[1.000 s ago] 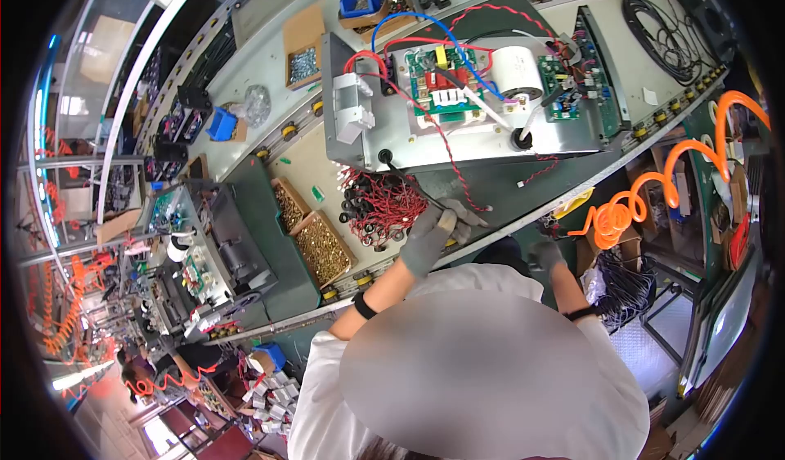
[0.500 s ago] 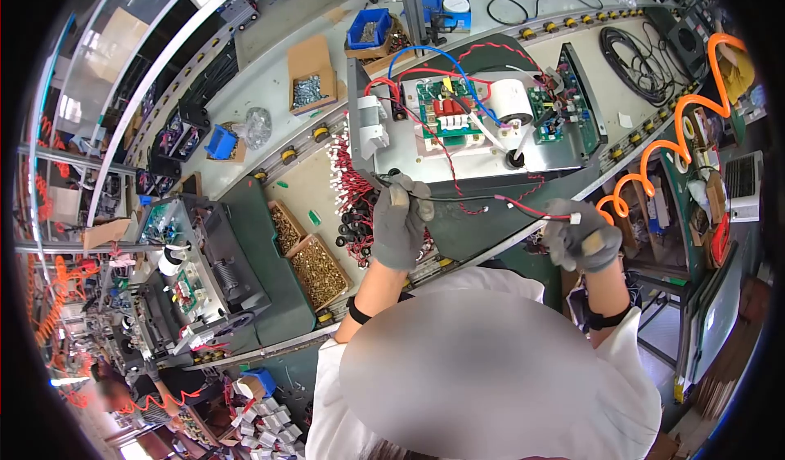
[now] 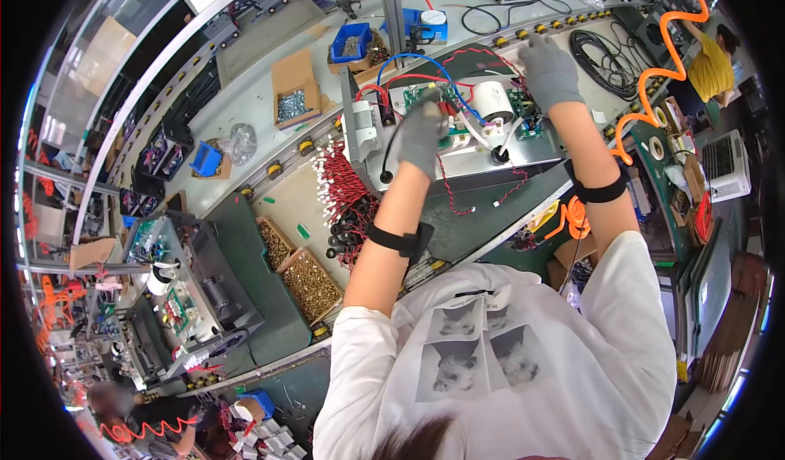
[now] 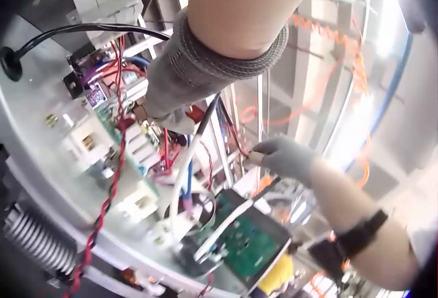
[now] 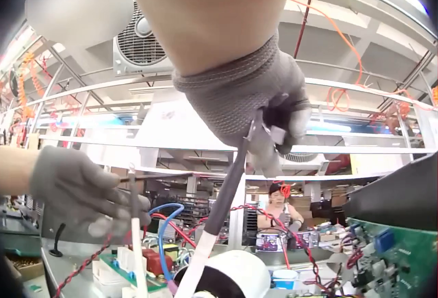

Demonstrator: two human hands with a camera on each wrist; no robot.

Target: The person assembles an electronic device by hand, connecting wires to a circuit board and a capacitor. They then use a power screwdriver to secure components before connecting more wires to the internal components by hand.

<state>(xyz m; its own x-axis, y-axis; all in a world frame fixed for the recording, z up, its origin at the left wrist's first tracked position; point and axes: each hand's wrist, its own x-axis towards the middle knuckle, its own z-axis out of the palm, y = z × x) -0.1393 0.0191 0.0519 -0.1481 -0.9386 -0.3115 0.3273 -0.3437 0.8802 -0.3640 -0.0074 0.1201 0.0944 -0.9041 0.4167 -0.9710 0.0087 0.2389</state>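
Both hands wear grey gloves. My left hand (image 3: 419, 137) is over the left half of an open metal chassis (image 3: 360, 151), fingers curled round a black cable (image 3: 391, 151) that rises from a grommet. In the left wrist view this cable (image 4: 89, 28) runs up to the glove. My right hand (image 3: 553, 74), raised above the chassis's back right corner, pinches the cable's far end; a white connector (image 5: 277, 134) shows at its fingers in the right wrist view. Below the hands lie a green board (image 3: 458, 137), a white cylinder (image 3: 493, 102) and white-sleeved leads (image 5: 196, 265).
Red wires with black rings (image 3: 347, 190) lie left of the chassis, beside boxes of brass parts (image 3: 311, 287). Another chassis (image 3: 176, 296) stands farther left. An orange coiled hose (image 3: 672, 47) hangs at right. Coiled black cable (image 3: 601, 71) rests behind, right.
Both hands have moved from the chassis's front edge up over it, the right one farthest back. The black cable, stretched along the front half a second ago, now passes above the chassis.
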